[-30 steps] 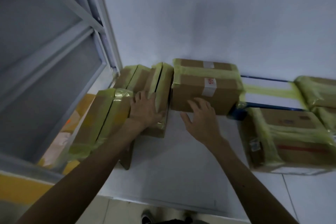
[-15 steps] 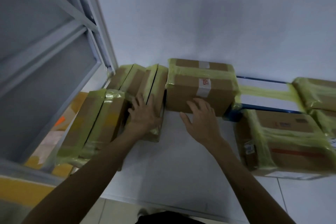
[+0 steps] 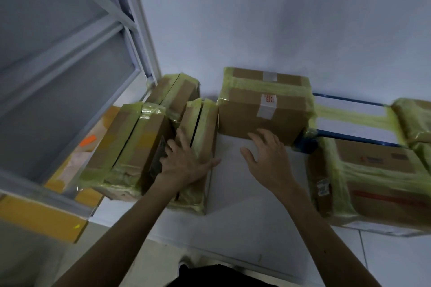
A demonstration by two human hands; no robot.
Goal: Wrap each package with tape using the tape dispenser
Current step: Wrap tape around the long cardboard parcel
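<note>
Left hand [image 3: 184,163]: your palm lies flat and spread on the narrow upright package [image 3: 200,128], gripping nothing
Right hand [image 3: 270,158]: open, fingertips touching the near face of the centre box [image 3: 263,109], at the far wall
Handling: stiff cardboard, probably light; glossy yellow tape [image 3: 265,87] looks slippery, so take the bare corners
Hidden: no tape dispenser in view; right-hand boxes run off frame; labels too blurred to read

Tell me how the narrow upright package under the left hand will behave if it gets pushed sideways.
The narrow package stands on a thin edge, so it probably tips rather than slides. Glossy yellow tape wraps it, so the left hand may slip. The taller package right beside it would likely stop a leftward fall.
</note>
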